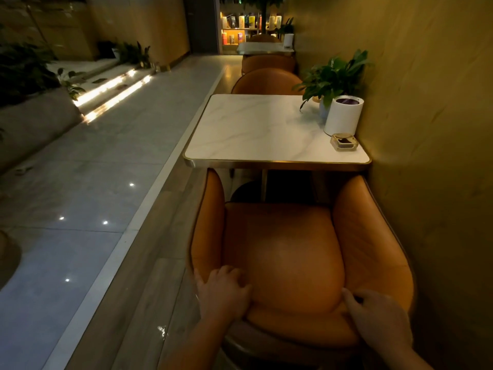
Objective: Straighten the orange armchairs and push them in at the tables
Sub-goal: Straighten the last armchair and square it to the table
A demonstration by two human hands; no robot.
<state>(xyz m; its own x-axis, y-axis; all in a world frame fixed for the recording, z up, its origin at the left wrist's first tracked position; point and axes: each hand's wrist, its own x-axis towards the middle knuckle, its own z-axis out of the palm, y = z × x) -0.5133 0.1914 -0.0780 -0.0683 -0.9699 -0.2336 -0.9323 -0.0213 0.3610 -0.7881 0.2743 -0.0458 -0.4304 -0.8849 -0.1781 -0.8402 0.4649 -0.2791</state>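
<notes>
An orange armchair [288, 252] stands right below me, facing a white marble table [256, 129] with a gold rim. Its arm tips reach just under the table's near edge. My left hand [224, 292] grips the backrest top on its left side, fingers curled over onto the inner padding. My right hand [373, 313] grips the backrest top on its right side the same way. Beyond the table a second orange armchair [266, 81] shows its back, and a third [268, 62] stands behind that at a farther table [264, 48].
A potted plant [333, 78], a white cylinder [342, 116] and a glass ashtray [344, 142] sit at the table's right side. A yellow wall [426, 129] runs close along the right. A tiled aisle [93, 182] lies to the left, with lit steps [114, 94] and plants.
</notes>
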